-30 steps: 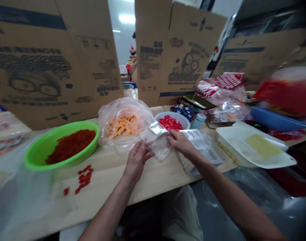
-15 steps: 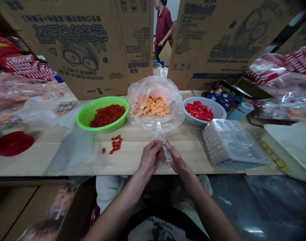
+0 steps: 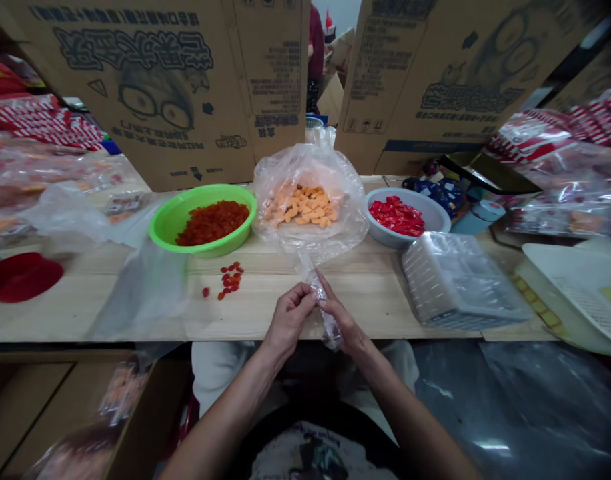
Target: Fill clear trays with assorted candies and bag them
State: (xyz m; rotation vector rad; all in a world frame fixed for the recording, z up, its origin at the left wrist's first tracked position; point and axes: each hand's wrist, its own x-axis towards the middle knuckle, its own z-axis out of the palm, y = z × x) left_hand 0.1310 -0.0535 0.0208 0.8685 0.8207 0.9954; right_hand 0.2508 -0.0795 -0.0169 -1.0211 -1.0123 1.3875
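Note:
At the front of the table, my left hand [image 3: 291, 313] and my right hand [image 3: 344, 319] are both closed on a clear plastic tray [image 3: 330, 328], seen nearly edge-on and tilted. The fingers of both hands meet near its middle. Just beyond it lies an open clear bag [image 3: 345, 223] of orange curved pieces [image 3: 308, 207]. A green bowl [image 3: 160, 230] of dark orange-red pieces [image 3: 213, 223] stands to the left, and a grey-blue bowl [image 3: 435, 217] of red wrapped packets [image 3: 396, 217] to the right. Several loose red-orange pieces [image 3: 230, 280] lie left of my hands.
A stack of clear compartment trays [image 3: 460, 283] stands right of my hands, with a pale plastic basket [image 3: 575, 287] beyond. A red scoop-like dish [image 3: 23, 277] lies far left. Cardboard boxes [image 3: 175, 87] wall off the back; part of a person in red [image 3: 315, 47] shows through the gap.
The tray has turned between my hands and is a little lower, with my fingers shifted along it. The person behind the boxes is now mostly hidden. The view has tilted slightly.

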